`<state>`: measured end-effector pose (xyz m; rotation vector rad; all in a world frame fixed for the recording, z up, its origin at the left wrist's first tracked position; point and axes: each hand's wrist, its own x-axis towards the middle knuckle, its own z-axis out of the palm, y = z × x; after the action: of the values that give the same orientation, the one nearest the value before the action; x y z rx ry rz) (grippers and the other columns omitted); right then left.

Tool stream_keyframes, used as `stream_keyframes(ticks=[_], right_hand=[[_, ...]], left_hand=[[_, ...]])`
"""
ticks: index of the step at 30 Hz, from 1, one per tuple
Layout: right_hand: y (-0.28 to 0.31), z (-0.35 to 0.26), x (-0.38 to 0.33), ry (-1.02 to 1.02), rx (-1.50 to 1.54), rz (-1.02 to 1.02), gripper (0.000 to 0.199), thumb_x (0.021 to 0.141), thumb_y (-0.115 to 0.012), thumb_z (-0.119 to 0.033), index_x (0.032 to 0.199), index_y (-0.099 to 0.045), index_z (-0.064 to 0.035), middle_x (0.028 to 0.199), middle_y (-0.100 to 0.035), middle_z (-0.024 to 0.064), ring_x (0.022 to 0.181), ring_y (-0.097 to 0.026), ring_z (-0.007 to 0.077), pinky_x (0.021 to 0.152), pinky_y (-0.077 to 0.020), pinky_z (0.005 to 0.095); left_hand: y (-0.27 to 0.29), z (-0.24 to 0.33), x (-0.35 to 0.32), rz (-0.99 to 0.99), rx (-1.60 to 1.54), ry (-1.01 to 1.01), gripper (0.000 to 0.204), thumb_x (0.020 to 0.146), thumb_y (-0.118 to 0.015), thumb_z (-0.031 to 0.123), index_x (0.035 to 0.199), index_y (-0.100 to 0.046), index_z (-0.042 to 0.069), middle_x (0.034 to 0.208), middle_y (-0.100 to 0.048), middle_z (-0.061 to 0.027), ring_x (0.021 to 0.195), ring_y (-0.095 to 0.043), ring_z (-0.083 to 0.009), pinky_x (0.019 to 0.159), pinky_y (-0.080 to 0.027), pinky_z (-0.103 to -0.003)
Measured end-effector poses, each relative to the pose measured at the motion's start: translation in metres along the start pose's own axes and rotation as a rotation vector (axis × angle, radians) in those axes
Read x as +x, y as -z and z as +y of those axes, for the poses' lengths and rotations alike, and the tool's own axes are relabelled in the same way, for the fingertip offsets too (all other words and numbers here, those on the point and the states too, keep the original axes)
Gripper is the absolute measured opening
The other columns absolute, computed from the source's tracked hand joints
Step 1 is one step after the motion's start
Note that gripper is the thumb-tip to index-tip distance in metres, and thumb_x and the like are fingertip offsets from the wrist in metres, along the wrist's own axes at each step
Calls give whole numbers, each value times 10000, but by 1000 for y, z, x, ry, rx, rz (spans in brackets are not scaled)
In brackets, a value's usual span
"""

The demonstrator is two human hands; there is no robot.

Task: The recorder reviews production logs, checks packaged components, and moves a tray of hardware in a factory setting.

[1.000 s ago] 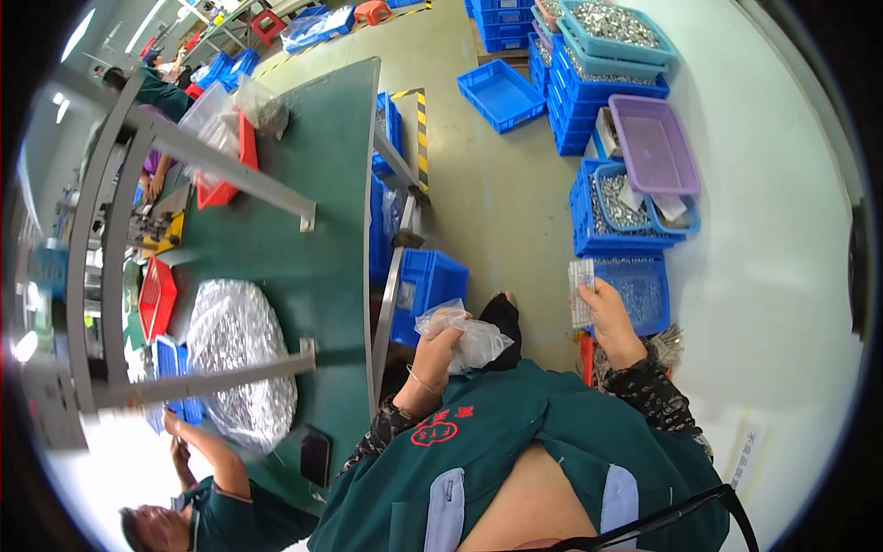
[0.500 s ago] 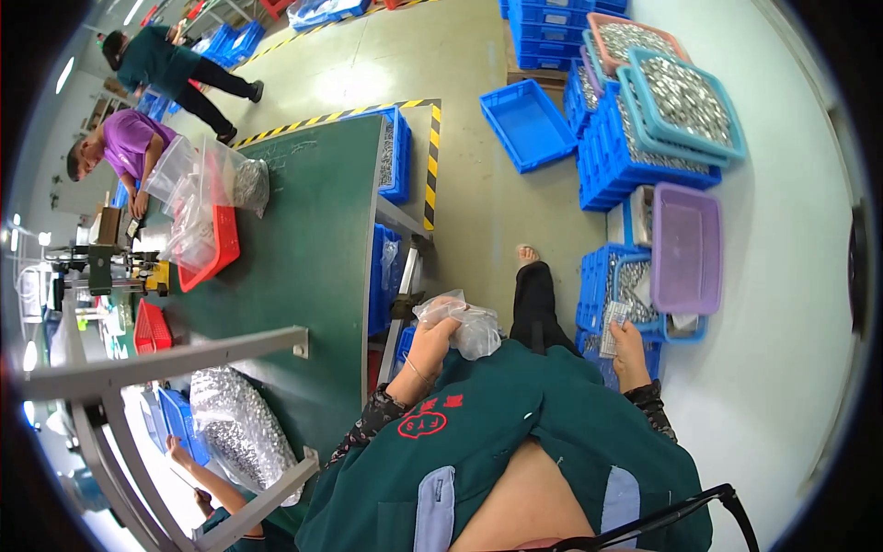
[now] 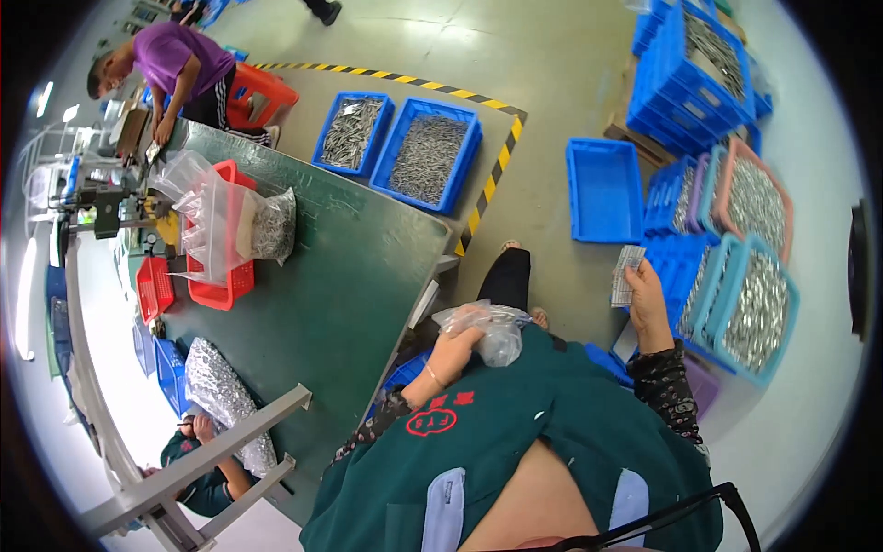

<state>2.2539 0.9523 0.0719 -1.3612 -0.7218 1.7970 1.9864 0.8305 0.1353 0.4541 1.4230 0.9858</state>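
Note:
My left hand point(image 3: 457, 348) is closed round a bunched clear plastic bag point(image 3: 501, 342), held in front of my waist beside the green table. What the bag contains, if anything, I cannot make out. Farther right, my right hand point(image 3: 647, 296) pinches a small white printed card point(image 3: 625, 276) between thumb and fingers. Below that hand stand blue crates point(image 3: 670, 267) and a light blue basket point(image 3: 768, 340) full of shiny metal parts.
The green table point(image 3: 349, 267) on my left bears a red basket point(image 3: 244, 281) with plastic bags and a large bag of metal parts point(image 3: 225, 396). Two blue crates of metal pieces point(image 3: 428, 156) sit past its far edge. An empty blue crate point(image 3: 602, 189) lies ahead. A co-worker in purple point(image 3: 184, 69) stands far left.
My view has turned and moved forward along the table. My right hand has risen with the card; my left still grips the bag. A standing person has mostly left the view.

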Motion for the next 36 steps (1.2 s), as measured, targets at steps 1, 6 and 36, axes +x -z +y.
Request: stream_keyframes(ticks=[1, 6, 36], right_hand=[[-8, -8, 17, -49, 0, -27, 214, 769, -426, -29, 980, -453, -17, 844, -539, 60, 718, -520, 128, 659, -414, 237], [-45, -38, 75, -131, -39, -148, 232, 763, -416, -14, 993, -454, -14, 851, -531, 44, 747, -514, 130, 667, -411, 245], [-259, -244, 620, -290, -360, -678, 231, 762, -419, 3, 989, -464, -10, 842, -530, 35, 738, -503, 117, 669, -407, 240]], left_hand=[[0, 5, 16, -54, 35, -20, 181, 714, -442, 36, 890, -485, 30, 844, -507, -19, 793, -454, -98, 698, -354, -204], [-23, 66, 85, -106, -77, 30, 225, 722, -452, 47, 940, -506, 37, 911, -490, -13, 858, -441, -107, 738, -344, -204], [0, 273, 433, 1103, -774, 14, 244, 647, -504, 19, 890, -526, 3, 827, -537, -49, 743, -496, -151, 651, -388, -253]])
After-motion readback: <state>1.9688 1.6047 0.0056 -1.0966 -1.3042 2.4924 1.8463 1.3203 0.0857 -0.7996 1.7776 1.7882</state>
